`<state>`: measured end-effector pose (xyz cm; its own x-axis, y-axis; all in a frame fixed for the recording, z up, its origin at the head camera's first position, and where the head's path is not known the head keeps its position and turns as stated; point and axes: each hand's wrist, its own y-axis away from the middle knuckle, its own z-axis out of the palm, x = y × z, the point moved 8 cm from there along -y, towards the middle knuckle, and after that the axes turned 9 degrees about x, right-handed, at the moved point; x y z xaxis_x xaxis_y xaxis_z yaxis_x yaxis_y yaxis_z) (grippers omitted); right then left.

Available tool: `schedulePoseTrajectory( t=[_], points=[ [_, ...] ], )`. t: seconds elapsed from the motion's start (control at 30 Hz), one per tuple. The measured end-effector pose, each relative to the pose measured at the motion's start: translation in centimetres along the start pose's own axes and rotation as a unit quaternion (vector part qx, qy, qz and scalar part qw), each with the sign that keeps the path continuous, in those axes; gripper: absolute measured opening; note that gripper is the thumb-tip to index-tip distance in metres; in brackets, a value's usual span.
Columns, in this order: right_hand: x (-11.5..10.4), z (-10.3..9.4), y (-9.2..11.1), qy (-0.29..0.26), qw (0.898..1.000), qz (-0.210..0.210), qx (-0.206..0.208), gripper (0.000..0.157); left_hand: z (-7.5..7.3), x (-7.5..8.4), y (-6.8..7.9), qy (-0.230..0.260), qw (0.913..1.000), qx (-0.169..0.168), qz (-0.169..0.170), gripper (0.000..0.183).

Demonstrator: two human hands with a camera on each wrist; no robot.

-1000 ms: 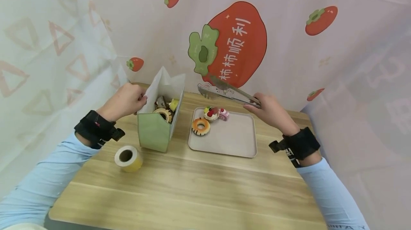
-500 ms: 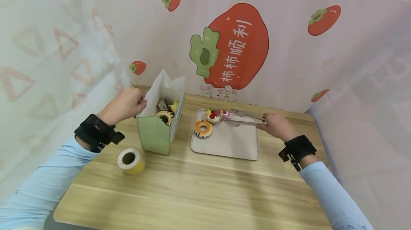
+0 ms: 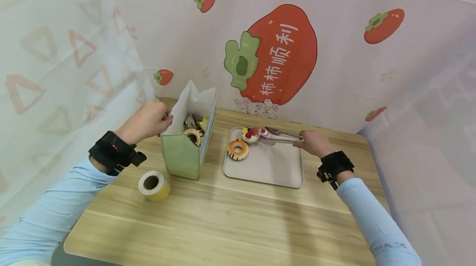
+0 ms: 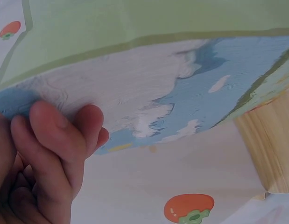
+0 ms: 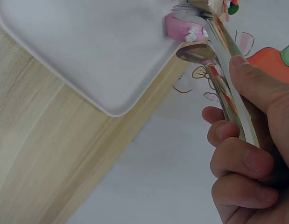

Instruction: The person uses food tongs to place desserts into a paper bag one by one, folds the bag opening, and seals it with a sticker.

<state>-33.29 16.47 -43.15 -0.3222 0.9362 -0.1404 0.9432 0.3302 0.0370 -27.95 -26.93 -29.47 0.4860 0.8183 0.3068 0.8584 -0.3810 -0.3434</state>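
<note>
My left hand (image 3: 150,120) pinches the upper edge of a green paper bag (image 3: 181,156), which stands upright with its top spread. Inside the bag lie a ring-shaped pastry (image 3: 193,135) and other small pastries. In my right hand (image 3: 315,142) are metal tongs (image 5: 230,88), their two tips on either side of a pink roll cake (image 5: 181,29) at the tray's far edge. Whether the tips touch the cake I cannot tell. Beside it on the tray (image 3: 267,171) sit a fruit-topped cream tart (image 3: 250,134) and a donut (image 3: 238,150).
A roll of yellow-sided labels or tape (image 3: 154,185) stands on the wooden table (image 3: 208,224), in front of the bag. A printed cloth (image 3: 334,72) hangs behind the table and along both sides.
My right hand has lowered the tongs from above the tray to the pink roll cake, and their tips have come closer to it. My left hand keeps its grip on the bag.
</note>
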Motion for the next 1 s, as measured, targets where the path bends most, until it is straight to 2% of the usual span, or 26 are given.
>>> schedulePoseTrajectory(
  t=[0.13,0.37,0.57,0.67,0.87,1.0],
  points=[
    [-0.2,0.6,-0.1,0.015,1.0,-0.014,0.005,0.041,0.0,0.1,0.0,0.0,1.0,0.0,0.001,0.039],
    [0.4,1.0,0.1,0.01,0.999,-0.025,0.032,0.027,0.0,0.1,0.0,-0.006,1.0,-0.001,-0.001,0.039],
    [0.8,0.8,1.2,-0.001,0.998,-0.041,0.049,0.025,0.1,0.0,-0.1,-0.005,1.0,-0.004,-0.002,0.039],
    [1.4,0.6,2.2,-0.014,0.998,-0.034,0.05,0.026,0.0,-0.1,-0.1,-0.006,1.0,-0.004,-0.003,0.04],
    [2.5,-0.8,4.6,-0.056,0.997,-0.012,0.057,0.03,0.0,-0.1,0.0,0.0,1.0,-0.006,-0.007,0.04],
    [2.6,-2.9,5.9,-0.093,0.992,-0.002,0.081,0.034,-0.1,0.0,0.1,0.007,0.9999,-0.003,-0.008,0.04]
  ],
)
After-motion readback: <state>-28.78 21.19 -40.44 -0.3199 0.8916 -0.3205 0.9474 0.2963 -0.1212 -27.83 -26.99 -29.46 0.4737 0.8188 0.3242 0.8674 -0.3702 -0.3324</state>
